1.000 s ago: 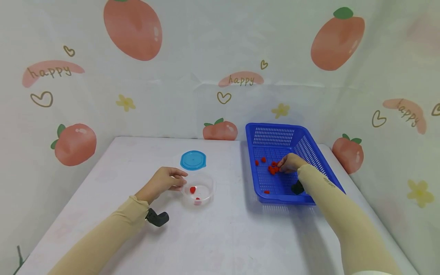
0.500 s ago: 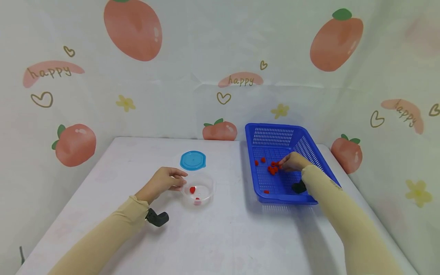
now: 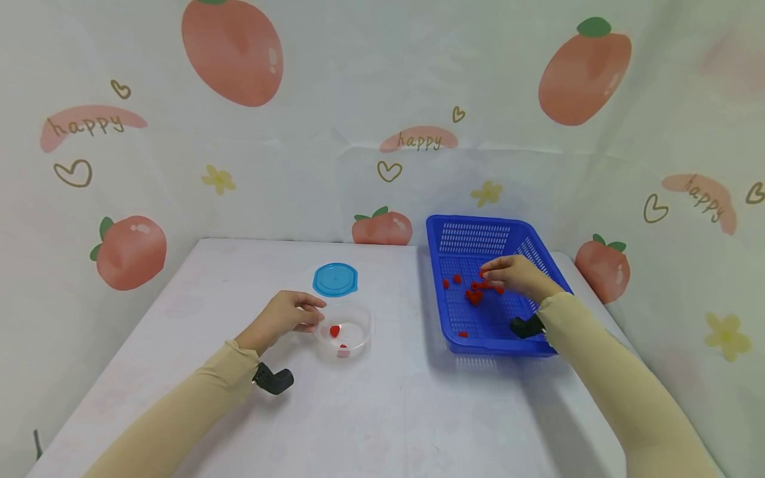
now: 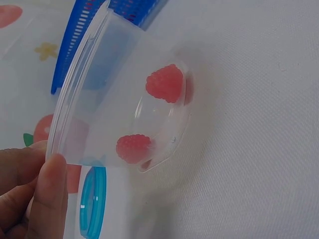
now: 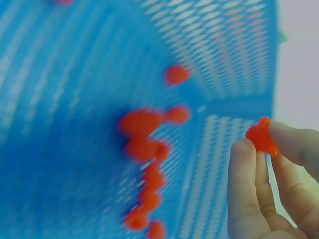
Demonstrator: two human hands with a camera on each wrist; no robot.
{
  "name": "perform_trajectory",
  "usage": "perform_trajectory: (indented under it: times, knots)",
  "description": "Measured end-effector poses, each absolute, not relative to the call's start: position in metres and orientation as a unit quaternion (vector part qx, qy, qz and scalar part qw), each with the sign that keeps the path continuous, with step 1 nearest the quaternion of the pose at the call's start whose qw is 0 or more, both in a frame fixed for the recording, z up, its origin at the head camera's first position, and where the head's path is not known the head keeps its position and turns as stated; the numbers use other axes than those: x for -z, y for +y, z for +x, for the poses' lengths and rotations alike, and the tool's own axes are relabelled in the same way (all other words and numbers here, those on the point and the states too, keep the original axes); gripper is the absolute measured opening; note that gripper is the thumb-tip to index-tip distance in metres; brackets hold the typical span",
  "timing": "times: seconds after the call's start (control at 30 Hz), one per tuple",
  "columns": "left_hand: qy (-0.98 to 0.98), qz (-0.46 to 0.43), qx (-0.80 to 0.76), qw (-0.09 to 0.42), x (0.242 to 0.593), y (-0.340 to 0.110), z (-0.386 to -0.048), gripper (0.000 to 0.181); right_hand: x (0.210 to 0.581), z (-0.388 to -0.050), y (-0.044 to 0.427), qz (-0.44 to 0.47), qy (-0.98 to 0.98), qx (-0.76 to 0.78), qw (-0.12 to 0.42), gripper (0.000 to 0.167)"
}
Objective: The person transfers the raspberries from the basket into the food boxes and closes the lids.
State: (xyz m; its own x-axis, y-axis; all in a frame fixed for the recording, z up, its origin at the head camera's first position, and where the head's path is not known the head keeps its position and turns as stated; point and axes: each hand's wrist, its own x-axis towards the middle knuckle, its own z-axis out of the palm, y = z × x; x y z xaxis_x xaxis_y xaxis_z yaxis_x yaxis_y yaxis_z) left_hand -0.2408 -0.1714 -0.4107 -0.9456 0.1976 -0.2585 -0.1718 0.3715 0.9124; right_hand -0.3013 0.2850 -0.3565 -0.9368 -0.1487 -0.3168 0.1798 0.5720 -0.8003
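Observation:
My left hand (image 3: pixel 287 318) pinches the rim of a clear plastic container (image 4: pixel 107 99) between thumb and fingers. Two raspberries, one (image 4: pixel 167 83) near the far side and one (image 4: pixel 133 148) closer to the hand, lie inside it. Over the blue basket (image 3: pixel 443 312), my right hand (image 3: pixel 518 273) holds a raspberry (image 5: pixel 261 136) between thumb and fingertips. Several more raspberries (image 3: pixel 474 297) lie on the basket floor, most in a cluster below the right hand; they look blurred in the right wrist view.
A blue lid (image 3: pixel 335 279) lies flat on the white table (image 3: pixel 382 411) just behind the container. The basket's raised walls stand around the raspberries at the right. A patterned cloth (image 3: pixel 311 86) hangs behind the table.
My right hand has lifted from the raspberry cluster and now holds one raspberry above the basket floor. The left hand and the container have stayed in place.

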Motion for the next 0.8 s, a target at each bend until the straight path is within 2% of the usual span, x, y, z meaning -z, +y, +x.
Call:
perform_trajectory:
  times: [0.27,0.37,0.57,0.8]
  knots:
    - [0.815,0.005,-0.555,0.165,0.411,-0.171,-0.242,0.038,0.336,-0.287,0.275,-0.015,0.811,0.566,0.147,0.042]
    - [0.818,-0.001,-0.551,0.165,0.411,-0.17,-0.242,0.037,0.332,-0.279,0.271,-0.022,0.783,0.608,0.132,0.037]
    - [0.815,-0.004,-0.554,0.169,0.411,-0.171,-0.243,0.037,0.322,-0.263,0.26,-0.041,0.748,0.654,0.106,0.016]
    - [0.82,0.013,-0.547,0.166,0.412,-0.173,-0.243,0.038,0.318,-0.247,0.238,-0.06,0.753,0.649,0.088,0.017]
